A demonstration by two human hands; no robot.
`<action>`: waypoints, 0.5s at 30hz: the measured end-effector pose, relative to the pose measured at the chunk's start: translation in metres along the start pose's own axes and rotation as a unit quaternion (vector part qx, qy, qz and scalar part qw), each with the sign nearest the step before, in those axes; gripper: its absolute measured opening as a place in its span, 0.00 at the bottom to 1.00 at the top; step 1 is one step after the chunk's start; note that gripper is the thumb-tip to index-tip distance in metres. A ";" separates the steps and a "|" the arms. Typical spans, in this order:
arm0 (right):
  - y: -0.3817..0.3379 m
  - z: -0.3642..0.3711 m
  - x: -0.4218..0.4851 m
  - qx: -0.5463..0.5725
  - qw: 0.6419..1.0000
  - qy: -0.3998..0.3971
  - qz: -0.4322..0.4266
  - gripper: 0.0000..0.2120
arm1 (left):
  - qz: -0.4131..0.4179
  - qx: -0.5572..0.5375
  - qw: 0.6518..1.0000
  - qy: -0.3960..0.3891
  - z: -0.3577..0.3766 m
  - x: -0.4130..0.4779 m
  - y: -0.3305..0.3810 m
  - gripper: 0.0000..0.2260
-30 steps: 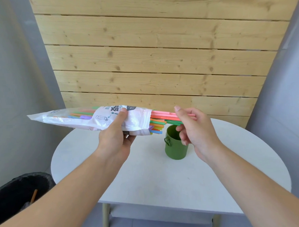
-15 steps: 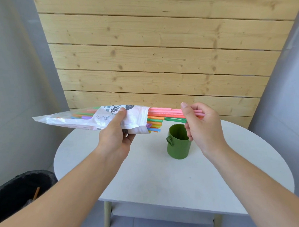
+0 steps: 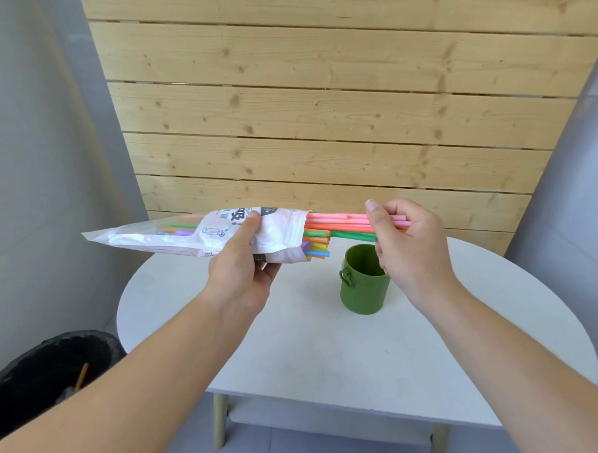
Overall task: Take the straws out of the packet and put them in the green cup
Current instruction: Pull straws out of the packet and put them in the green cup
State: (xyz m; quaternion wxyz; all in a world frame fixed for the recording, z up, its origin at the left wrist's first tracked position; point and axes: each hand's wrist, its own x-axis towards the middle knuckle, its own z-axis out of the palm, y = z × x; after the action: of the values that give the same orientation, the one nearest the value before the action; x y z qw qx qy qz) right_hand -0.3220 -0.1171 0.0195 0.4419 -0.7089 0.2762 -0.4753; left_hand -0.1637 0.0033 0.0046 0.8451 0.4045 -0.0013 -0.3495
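1. A black bin (image 3: 53, 370) at the lower left is cut off by the frame; what lies inside it is hard to make out.
2. The left hand (image 3: 245, 273) grips the white packet (image 3: 202, 239) from below, thumb on top, holding it level in the air above the table's (image 3: 330, 355) far left edge.
3. Coloured straws (image 3: 338, 224) stick out of the packet's right mouth; their far ends are hidden in the right hand (image 3: 408, 245), which pinches the pink and green ones.
4. The green cup (image 3: 363, 285) stands upright near the table's far edge, part of its rim hidden by that hand.
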 end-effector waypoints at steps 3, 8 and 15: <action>-0.004 -0.007 0.006 0.017 1.000 0.015 -0.006 0.15 | 0.008 -0.009 1.000 0.014 -0.003 0.005 0.005 0.17; -0.008 -0.017 0.012 0.060 0.998 -0.021 0.012 0.13 | 0.010 -0.011 0.999 0.034 -0.008 0.013 0.011 0.18; -0.017 -0.041 0.029 0.096 0.994 -0.023 0.042 0.12 | 0.013 -0.012 0.998 0.066 -0.019 0.023 0.018 0.19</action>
State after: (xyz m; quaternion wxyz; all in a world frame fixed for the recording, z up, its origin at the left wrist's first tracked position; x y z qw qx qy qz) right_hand -0.3482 -0.1476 0.0540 0.5336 -0.6617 0.2492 -0.4641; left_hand -0.1297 0.0103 -0.0021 0.8525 0.4168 0.0535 -0.3111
